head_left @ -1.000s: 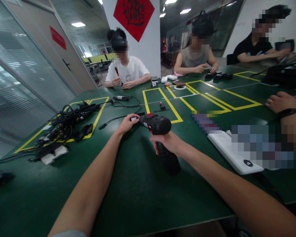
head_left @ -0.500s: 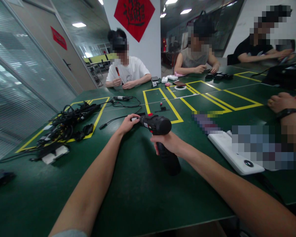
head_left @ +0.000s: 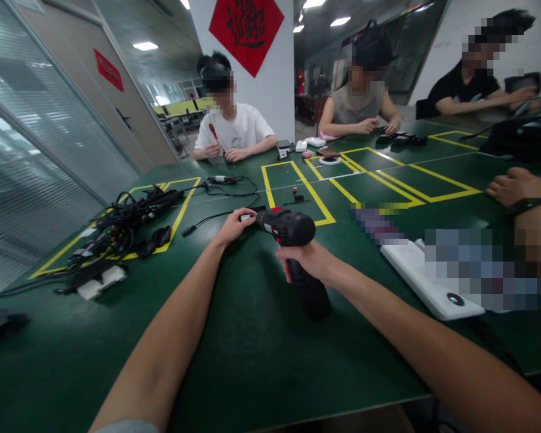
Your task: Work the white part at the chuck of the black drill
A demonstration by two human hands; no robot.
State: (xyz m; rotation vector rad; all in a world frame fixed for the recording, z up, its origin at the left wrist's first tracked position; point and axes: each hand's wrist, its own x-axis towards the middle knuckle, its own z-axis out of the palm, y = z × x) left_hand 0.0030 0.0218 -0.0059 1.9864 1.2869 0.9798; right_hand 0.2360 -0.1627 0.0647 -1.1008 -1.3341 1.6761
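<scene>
My right hand [head_left: 310, 258] is wrapped round the grip of a black and red cordless drill [head_left: 295, 228]. The drill lies nearly level, its chuck pointing left and away from me. Just ahead of the chuck, my left hand [head_left: 232, 228] holds a small black device with a white label [head_left: 246, 217] down on the green table [head_left: 234, 337]. The fingers and the drill cover much of this device, so its full shape is hidden. Whether the bit touches it, I cannot tell.
A heap of black cables and adapters [head_left: 126, 225] lies at left, with a cable plug [head_left: 189, 231] nearer my left hand. Small dark parts [head_left: 297, 199] lie beyond the drill. A white device [head_left: 433, 279] is at right, near another person's hand [head_left: 514, 189]. Several people sit around the table.
The back end of the drill has shifted very slightly to the right. My left hand and the device under it look unmoved.
</scene>
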